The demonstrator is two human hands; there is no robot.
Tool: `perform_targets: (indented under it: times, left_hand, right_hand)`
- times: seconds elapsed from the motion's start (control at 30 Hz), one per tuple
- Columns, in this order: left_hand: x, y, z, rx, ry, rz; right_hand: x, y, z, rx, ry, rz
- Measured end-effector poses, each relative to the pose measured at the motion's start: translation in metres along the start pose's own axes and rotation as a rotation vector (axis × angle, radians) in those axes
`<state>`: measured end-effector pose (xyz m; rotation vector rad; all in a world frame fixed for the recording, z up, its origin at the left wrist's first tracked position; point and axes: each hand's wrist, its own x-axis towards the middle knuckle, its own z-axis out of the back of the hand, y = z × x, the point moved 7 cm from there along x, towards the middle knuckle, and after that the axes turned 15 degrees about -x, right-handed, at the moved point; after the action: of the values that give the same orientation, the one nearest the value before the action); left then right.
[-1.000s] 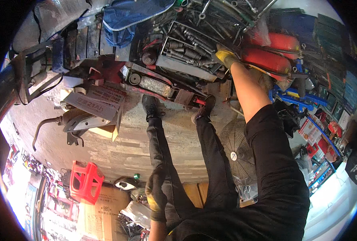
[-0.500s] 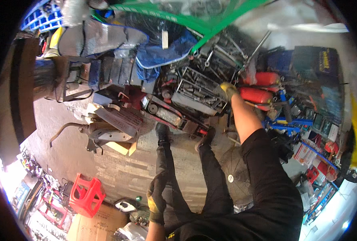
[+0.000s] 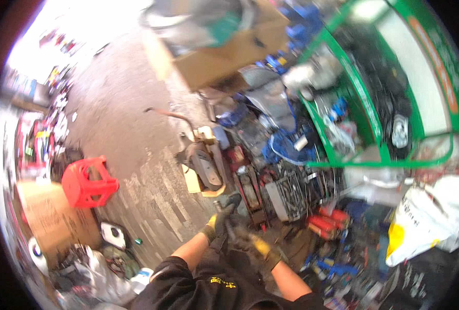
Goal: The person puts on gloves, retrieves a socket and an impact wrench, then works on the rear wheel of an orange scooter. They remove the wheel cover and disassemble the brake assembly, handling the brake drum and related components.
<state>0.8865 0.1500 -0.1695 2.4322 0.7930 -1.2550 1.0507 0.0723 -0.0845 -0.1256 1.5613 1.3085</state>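
Observation:
My left hand (image 3: 217, 219), in a yellow and dark glove, is raised before my body, fingers curled round something blurred that I cannot make out. My right hand (image 3: 260, 244), similarly gloved, is smeared by motion to its right, so its fingers are unclear. Beyond them sit a red floor jack (image 3: 247, 194), a metal tool box (image 3: 277, 199) packed with tools and red cylinders (image 3: 324, 223). An exhaust part (image 3: 201, 168) lies on cardboard to the left of the jack.
A red plastic stool (image 3: 87, 183) stands by a large carton (image 3: 43, 206). An open box (image 3: 214, 70) is at the top. Green frames (image 3: 369, 103) and a white sack (image 3: 423, 219) are at right. Blue items (image 3: 338, 266) crowd the lower right. Grey floor (image 3: 108, 113) stretches left.
The view has swung round. My right hand has left the tool box area and come back toward my body. My left hand has risen forward from beside my leg.

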Motion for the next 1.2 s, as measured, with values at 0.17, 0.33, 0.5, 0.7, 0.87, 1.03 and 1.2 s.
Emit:
perform_targets:
  times: [0.17, 0.33, 0.5, 0.7, 0.87, 1.03, 1.2]
  left_hand:
    - [-0.103, -0.114, 0.076, -0.101, -0.168, -0.335]
    - [-0.249, -0.174, 0.098, -0.002, -0.033, -0.522]
    - [-0.360, -0.192, 0.078, 0.141, 0.371, -0.607]
    - [-0.434, -0.249, 0.117, 0.075, 0.245, -0.695]
    - [-0.468, -0.355, 0.192, 0.057, 0.180, -0.760]
    - [-0.515, -0.491, 0.267, 0.050, -0.031, -0.885]
    - [-0.550, -0.613, 0.303, 0.263, -0.091, -1.012]
  right_hand:
    - [-0.003, 0.118, 0.004, -0.214, 0.007, -0.137]
    - [-0.021, 0.214, 0.035, 0.071, -0.454, -0.056]
    - [-0.035, 0.313, -0.040, 0.083, -0.614, 0.624]
    - [0.075, 0.363, -0.131, 0.560, -0.098, 0.129]
    - [0.219, 0.472, -0.146, 0.271, 0.060, 0.076]
    - [0.311, 0.568, -0.137, 0.207, -0.040, 0.083]
    - [0.320, 0.578, -0.123, 0.226, -0.130, 0.184]
